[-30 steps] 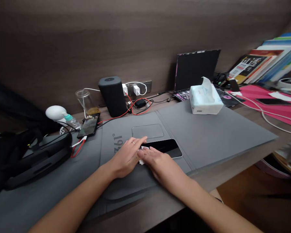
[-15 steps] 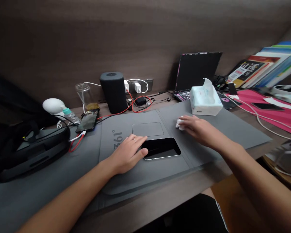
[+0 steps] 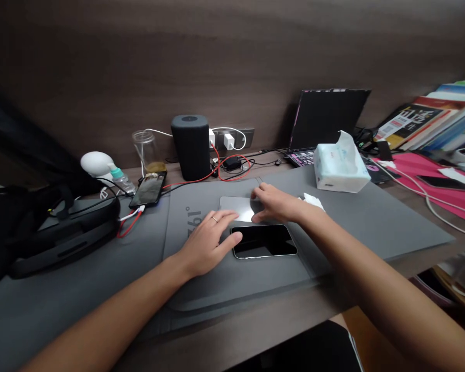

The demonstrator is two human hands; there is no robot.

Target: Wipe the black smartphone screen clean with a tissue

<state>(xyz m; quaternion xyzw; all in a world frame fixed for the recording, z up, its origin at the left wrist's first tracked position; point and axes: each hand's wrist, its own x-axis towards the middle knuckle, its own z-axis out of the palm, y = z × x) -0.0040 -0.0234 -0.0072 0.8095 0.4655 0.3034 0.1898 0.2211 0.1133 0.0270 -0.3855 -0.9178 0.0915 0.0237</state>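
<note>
A black phone (image 3: 264, 241) lies screen up on the grey desk mat (image 3: 372, 222). My left hand (image 3: 209, 242) rests flat beside the phone's left end, fingers apart, thumb touching its edge. My right hand (image 3: 275, 203) lies on a thin grey rectangular sheet (image 3: 234, 207) just beyond the phone, fingers bent down onto it. A crumpled white wipe (image 3: 313, 200) sits loose on the mat to the right of my right wrist.
A tissue pack (image 3: 339, 168) stands at the mat's back right, a laptop (image 3: 329, 121) behind it. A dark speaker (image 3: 190, 147), a glass (image 3: 147, 152), a second phone (image 3: 149, 189) with red cables and a black bag (image 3: 54, 232) lie left. Books (image 3: 430, 116) are stacked far right.
My right hand carried the white wipe from the phone to the right, let it go on the mat, and came back onto the grey sheet. My left hand stayed by the phone.
</note>
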